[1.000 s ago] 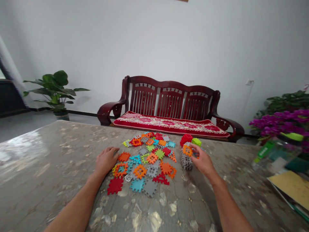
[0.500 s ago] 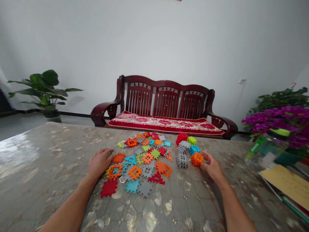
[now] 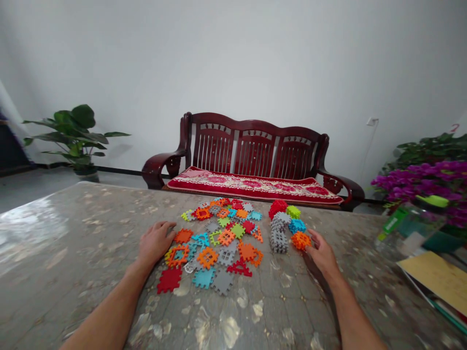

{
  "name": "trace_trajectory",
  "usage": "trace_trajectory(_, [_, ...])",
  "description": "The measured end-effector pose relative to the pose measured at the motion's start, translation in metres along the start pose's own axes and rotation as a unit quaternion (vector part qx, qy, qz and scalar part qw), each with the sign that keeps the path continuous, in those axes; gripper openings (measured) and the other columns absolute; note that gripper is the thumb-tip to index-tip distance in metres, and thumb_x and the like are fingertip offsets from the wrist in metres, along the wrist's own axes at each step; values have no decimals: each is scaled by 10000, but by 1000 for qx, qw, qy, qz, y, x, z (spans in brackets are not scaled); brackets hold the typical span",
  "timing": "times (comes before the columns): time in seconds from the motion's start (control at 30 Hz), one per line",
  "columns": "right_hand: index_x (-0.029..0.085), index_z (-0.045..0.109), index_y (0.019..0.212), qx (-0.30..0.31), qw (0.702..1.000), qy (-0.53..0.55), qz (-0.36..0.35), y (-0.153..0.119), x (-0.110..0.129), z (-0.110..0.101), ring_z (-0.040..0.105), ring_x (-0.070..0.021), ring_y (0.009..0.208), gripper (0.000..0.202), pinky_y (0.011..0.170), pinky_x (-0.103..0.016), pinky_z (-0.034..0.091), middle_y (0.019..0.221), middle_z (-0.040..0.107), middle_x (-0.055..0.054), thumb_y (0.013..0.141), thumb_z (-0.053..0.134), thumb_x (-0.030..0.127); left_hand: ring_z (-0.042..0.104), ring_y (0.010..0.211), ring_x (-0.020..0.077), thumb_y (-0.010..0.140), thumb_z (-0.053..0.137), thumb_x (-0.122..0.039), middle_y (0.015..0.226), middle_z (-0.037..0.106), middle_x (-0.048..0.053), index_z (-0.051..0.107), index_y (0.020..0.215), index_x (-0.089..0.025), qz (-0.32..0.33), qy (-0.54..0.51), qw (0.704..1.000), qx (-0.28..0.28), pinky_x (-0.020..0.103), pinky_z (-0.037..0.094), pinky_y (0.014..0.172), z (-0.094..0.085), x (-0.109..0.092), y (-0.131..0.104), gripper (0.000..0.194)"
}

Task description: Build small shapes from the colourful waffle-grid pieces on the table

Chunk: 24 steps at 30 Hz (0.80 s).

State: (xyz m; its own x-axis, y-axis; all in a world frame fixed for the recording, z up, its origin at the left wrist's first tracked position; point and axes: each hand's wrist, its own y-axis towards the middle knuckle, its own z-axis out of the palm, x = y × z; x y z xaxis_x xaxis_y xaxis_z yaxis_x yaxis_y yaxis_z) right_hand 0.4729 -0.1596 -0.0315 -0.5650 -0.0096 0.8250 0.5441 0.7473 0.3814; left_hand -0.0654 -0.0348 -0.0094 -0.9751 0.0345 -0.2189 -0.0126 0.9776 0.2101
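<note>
My left hand [image 3: 156, 240] lies on the table at the left edge of a spread of loose interlocking plastic tiles [image 3: 226, 237], fingers loosely extended and holding nothing. Closest to its fingertips is a flat orange tile [image 3: 183, 236]. On the other side, my right hand [image 3: 321, 250] rests beside a stack of orange tiles [image 3: 301, 240]. Its fingers are apart around the stack's right side; I cannot tell whether they touch it. Further stacks stand close by: grey [image 3: 279, 241], blue [image 3: 297, 226], lime green [image 3: 293, 212] and red [image 3: 278, 209].
A water bottle [image 3: 419, 226] and papers [image 3: 436, 274] are on the right side of the patterned table [image 3: 204, 323], near purple flowers [image 3: 419, 184]. Behind the table stands a wooden bench [image 3: 255, 150] with a red cover. A potted plant [image 3: 75, 136] is at the left.
The whole view has shifted slightly, so everything sits a little further right. Both hands keep nearly the same places beside the tiles and the orange stack.
</note>
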Motion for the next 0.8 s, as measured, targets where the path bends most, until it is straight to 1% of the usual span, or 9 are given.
trace_trajectory(0.07, [194, 666, 1168, -56, 998, -18, -22, -2, 9, -2, 642, -282, 1134, 573, 1025, -467, 479, 1207, 700, -109, 621, 568, 336, 568, 1233, 298, 917, 384, -388, 1371, 603, 96, 656, 1274, -265, -1, 5, 1000, 4, 443, 462, 1000, -1, -2, -1, 465])
trace_trajectory(0.17, [185, 681, 1121, -138, 987, -27, -83, -9, 37, -1, 652, -263, 1073, 469, 994, -447, 496, 1170, 706, -110, 699, 530, 322, 570, 1227, 293, 920, 390, -390, 1367, 604, 92, 644, 1282, -271, 1, 14, 1000, 2, 439, 454, 1006, -1, -4, -1, 458])
trace_trajectory(0.27, [199, 706, 1003, -155, 972, -19, -178, -25, 74, 12, 658, -242, 1024, 309, 981, -427, 504, 1070, 724, -94, 772, 510, 259, 564, 1244, 285, 930, 386, -389, 1388, 590, 103, 626, 1304, -260, 7, 21, 1000, 0, 431, 436, 1026, 2, -6, -1, 463])
trace_trajectory(0.3, [206, 707, 972, -135, 969, -14, -208, -32, 85, 20, 662, -236, 1007, 268, 977, -423, 508, 1044, 727, -89, 791, 512, 241, 560, 1254, 280, 935, 383, -384, 1396, 584, 108, 618, 1312, -254, 9, 24, 1000, 0, 427, 429, 1034, 3, -7, -1, 463])
trace_trajectory(0.4, [220, 702, 993, -20, 964, -4, -264, -56, 112, 51, 668, -230, 1005, 264, 955, -419, 528, 1041, 728, -86, 823, 503, 194, 541, 1288, 270, 945, 381, -365, 1416, 572, 117, 582, 1347, -241, 14, 26, 1000, 7, 422, 409, 1056, 4, -11, -1, 465])
trace_trajectory(0.5, [227, 673, 1140, 91, 958, -19, -271, -81, 127, 81, 627, -236, 1142, 370, 1038, -448, 488, 1186, 696, -90, 823, 497, 151, 517, 1320, 261, 949, 386, -337, 1439, 552, 137, 524, 1400, -208, 21, 25, 999, 19, 422, 366, 1096, 5, -18, -2, 488])
trace_trajectory(0.57, [224, 658, 1187, 136, 955, -37, -260, -93, 132, 96, 595, -238, 1207, 407, 1080, -461, 460, 1251, 669, -93, 826, 491, 138, 497, 1340, 260, 952, 396, -331, 1453, 539, 143, 513, 1403, -202, 25, 23, 999, 23, 429, 334, 1120, 6, -24, -4, 484])
trace_trajectory(0.7, [226, 644, 1232, 198, 942, -67, -262, -104, 132, 108, 567, -237, 1251, 451, 1110, -471, 439, 1308, 640, -87, 822, 488, 120, 482, 1354, 271, 935, 454, -329, 1464, 534, 141, 529, 1381, -226, 41, -1, 999, 21, 451, 302, 1136, 8, -36, -7, 464])
trace_trajectory(0.8, [228, 646, 1229, 208, 939, -76, -265, -105, 129, 108, 560, -235, 1258, 438, 1112, -469, 436, 1311, 636, -86, 839, 478, 121, 505, 1330, 264, 922, 482, -331, 1452, 550, 125, 522, 1388, -229, 61, -33, 997, 20, 436, 300, 1142, 8, -41, -7, 479])
